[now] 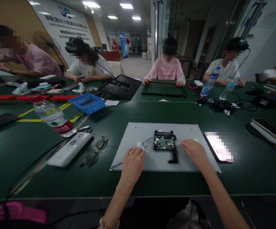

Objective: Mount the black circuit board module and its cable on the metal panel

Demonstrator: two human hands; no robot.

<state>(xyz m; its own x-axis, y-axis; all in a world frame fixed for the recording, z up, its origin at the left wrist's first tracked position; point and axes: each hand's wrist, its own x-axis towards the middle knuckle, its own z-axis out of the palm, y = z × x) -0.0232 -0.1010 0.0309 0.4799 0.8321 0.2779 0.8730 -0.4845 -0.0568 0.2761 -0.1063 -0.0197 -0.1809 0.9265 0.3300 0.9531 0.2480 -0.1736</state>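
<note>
A pale flat panel [118,156] lies on the table in front of me. On its middle sits a green circuit board [164,143] inside a black plastic bracket [173,156], with thin grey cables [149,141] running out to the left. My left hand [133,160] rests on the panel left of the board, fingers curled down and closed. A white strip [140,145] shows at its fingertips; whether it is gripped I cannot tell. To the right of the bracket, my right hand [193,152] has its fingers pressed together, tips toward the board. What they hold, if anything, is hidden.
A lit phone [218,148] lies right of the panel. On the left are eyeglasses [95,151], a white power bank [70,149], a water bottle [53,116] and a blue tray [87,103]. Several people sit opposite; one holds a black frame [164,94].
</note>
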